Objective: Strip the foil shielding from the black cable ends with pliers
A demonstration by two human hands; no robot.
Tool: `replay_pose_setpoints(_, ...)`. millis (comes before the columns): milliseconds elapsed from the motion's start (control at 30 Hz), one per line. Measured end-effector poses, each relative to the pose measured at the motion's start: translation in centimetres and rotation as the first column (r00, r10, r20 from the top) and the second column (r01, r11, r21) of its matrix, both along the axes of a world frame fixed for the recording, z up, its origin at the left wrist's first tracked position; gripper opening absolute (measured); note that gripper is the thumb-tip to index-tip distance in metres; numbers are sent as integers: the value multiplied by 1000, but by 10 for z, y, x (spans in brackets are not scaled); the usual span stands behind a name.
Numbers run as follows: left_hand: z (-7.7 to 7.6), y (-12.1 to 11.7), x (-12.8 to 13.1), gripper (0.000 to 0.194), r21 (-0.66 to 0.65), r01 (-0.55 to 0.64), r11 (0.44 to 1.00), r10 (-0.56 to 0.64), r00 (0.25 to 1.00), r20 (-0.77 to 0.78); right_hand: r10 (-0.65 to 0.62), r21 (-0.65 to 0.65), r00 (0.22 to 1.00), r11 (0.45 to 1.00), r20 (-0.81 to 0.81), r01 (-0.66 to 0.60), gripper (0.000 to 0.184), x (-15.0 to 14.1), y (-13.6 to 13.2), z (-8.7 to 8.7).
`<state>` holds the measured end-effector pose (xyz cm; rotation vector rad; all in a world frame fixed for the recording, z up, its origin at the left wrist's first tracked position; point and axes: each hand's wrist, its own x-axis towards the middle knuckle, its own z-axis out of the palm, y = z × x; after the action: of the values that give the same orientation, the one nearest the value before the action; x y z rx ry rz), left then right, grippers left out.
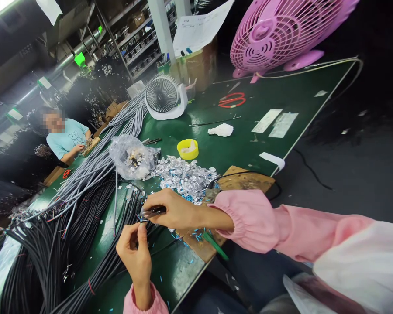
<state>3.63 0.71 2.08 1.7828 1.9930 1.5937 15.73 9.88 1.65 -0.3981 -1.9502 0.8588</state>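
Observation:
My right hand [175, 210] is closed around a small dark metal hand tool [156, 211]; its exact kind is partly hidden by the fingers. The tool's tip points down at a cable end [142, 219], where short blue wire shows. Just below, my left hand [136, 253] pinches this cable end between thumb and forefinger. Black cables [101, 266] run in a long bundle beneath and left of my hands, tied with a red band. Beyond my right hand lies a heap of silver foil scraps mixed with blue wire bits [186, 176].
Grey cables [85, 170] stretch along the green table [209, 113]. A plastic bag [131, 157], yellow ring-shaped container [187, 149], white fan [165, 98], red-handled scissors [232, 100] and pink fan [275, 39] stand farther back. A wooden board [245, 179] lies near the edge. Another person [68, 137] works at far left.

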Motion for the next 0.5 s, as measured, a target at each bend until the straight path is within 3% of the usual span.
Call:
replay_pose_setpoints(267, 0, 0, -2, 27, 14, 8, 1000, -7, 999, -43, 15, -3, 1000, 1000, -21, -15, 9, 0, -1, -2)
replay_pose_setpoints(333, 0, 0, -1, 25, 26, 24, 999, -22, 997, -74, 25, -50, 999, 998, -28, -26, 8, -1, -1, 0)
replay_pose_setpoints(500, -2, 0, 2, 23, 61, 47, 997, -38, 989, -144, 37, -260, 997, 965, 66, -18, 28, 0, -1, 6)
